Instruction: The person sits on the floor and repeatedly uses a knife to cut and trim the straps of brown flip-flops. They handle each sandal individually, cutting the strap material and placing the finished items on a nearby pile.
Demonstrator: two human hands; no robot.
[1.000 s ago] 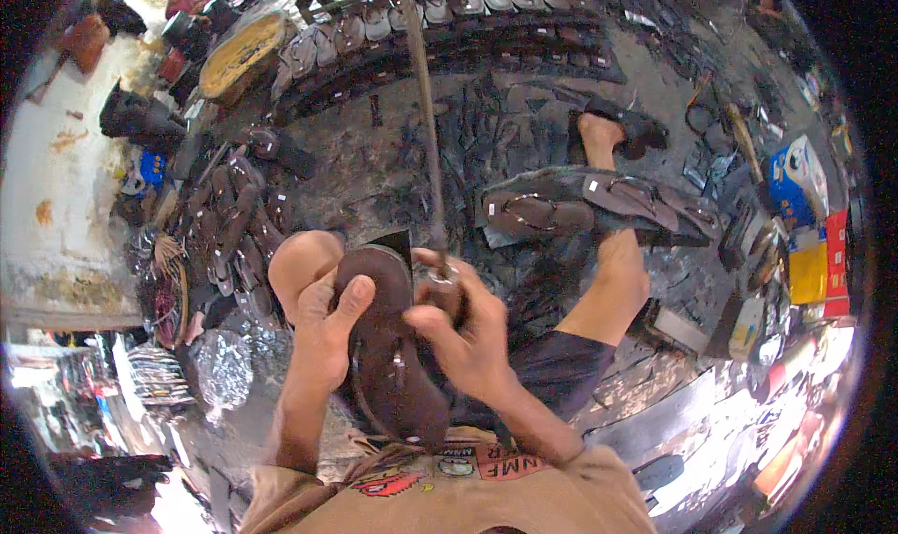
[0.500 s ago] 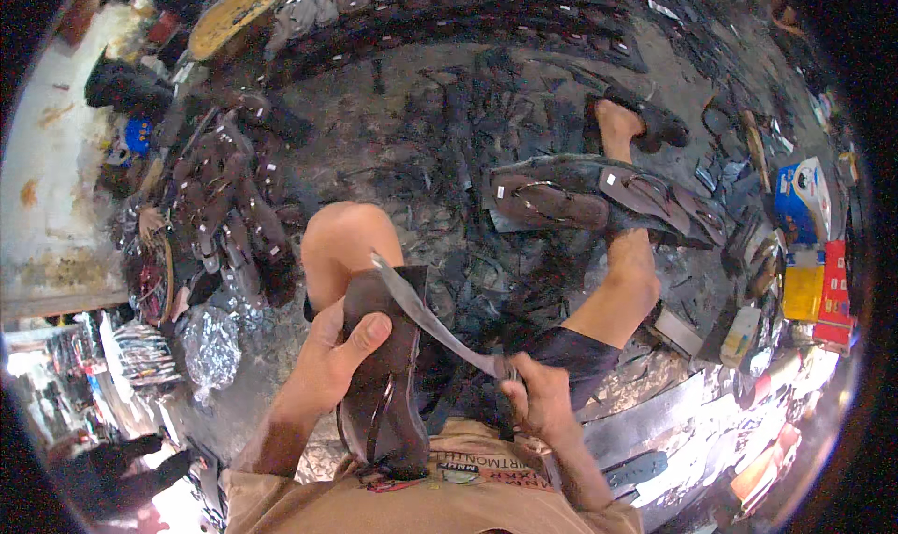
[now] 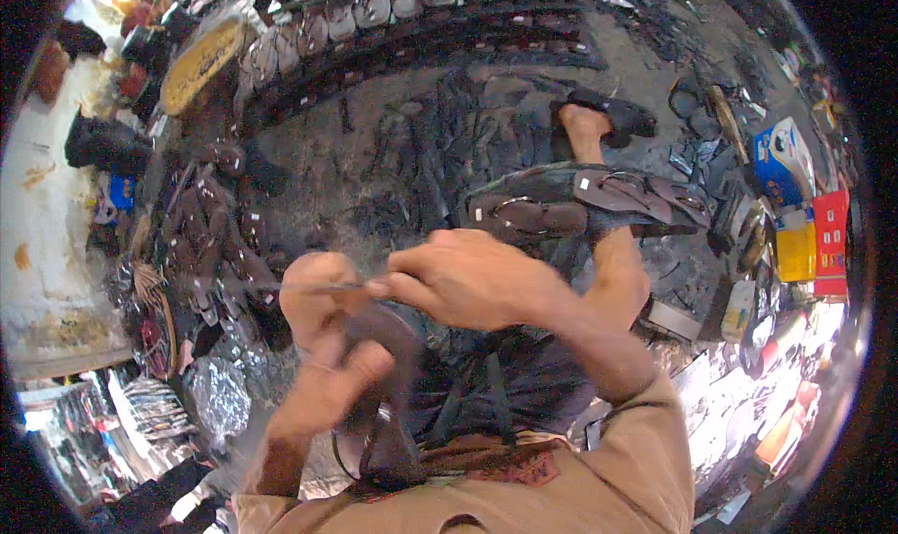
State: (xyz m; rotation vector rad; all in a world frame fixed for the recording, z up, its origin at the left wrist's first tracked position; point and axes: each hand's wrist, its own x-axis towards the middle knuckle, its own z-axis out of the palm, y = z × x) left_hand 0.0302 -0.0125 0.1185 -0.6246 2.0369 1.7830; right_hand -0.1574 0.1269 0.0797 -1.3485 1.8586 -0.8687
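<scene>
My left hand (image 3: 341,384) is closed around a dark brown flip-flop (image 3: 379,445), its thumb across the sole's far end. The flip-flop stands close to my body with its strap toward me, and its far part is smeared by motion. In my right hand (image 3: 477,277) is a knife (image 3: 341,288), gripped above and to the right of the flip-flop. Its blade points left across my bent knee (image 3: 313,277) and is blurred, so I cannot tell whether it touches the sole.
Brown flip-flops (image 3: 533,218) lie across my right leg. A sandal pile (image 3: 210,225) is at the left, near a clear plastic bag (image 3: 222,394). Sandal rows (image 3: 374,12) and a yellow oval tub (image 3: 198,66) stand far off. Boxes, including a red one (image 3: 831,244), line the right.
My right hand has swung up and to the left with the knife, from beside the flip-flop to beyond its far end. The left hand keeps its hold. The whole view has tilted slightly.
</scene>
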